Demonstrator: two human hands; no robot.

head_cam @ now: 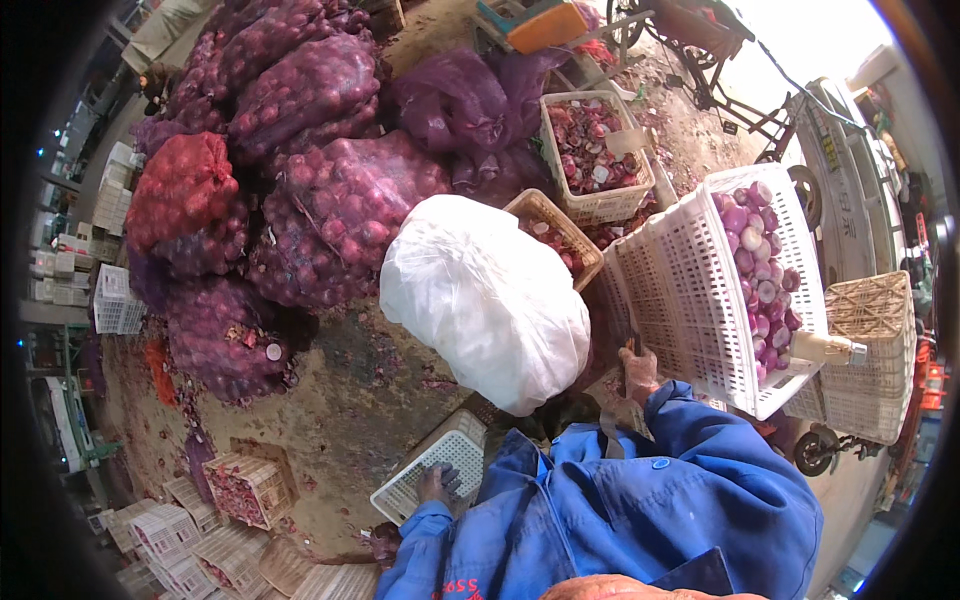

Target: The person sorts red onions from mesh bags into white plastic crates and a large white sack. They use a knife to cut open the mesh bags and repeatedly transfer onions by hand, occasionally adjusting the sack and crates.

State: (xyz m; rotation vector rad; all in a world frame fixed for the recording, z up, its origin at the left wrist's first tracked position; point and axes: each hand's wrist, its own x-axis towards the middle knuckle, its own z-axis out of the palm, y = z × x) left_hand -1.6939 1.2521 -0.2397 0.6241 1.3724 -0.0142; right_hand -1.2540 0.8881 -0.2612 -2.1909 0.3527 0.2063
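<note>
My right hand is closed around a narrow dark-handled tool, perhaps a knife, beside a tall white plastic crate of peeled red onions. At lower left, my left hand, in a dark glove, is over a white perforated crate; its fingers look apart, and nothing shows in them. A large bulging white plastic bag lies in front of me, between the hands and the onion sacks. A smaller tan basket with onion skins is partly hidden behind it.
Mesh sacks of red onions are piled at upper left. A crate of peelings stands beyond the bag. More crates stand at lower left and far right. Onion skins litter the floor. A cart frame and vehicle are at upper right.
</note>
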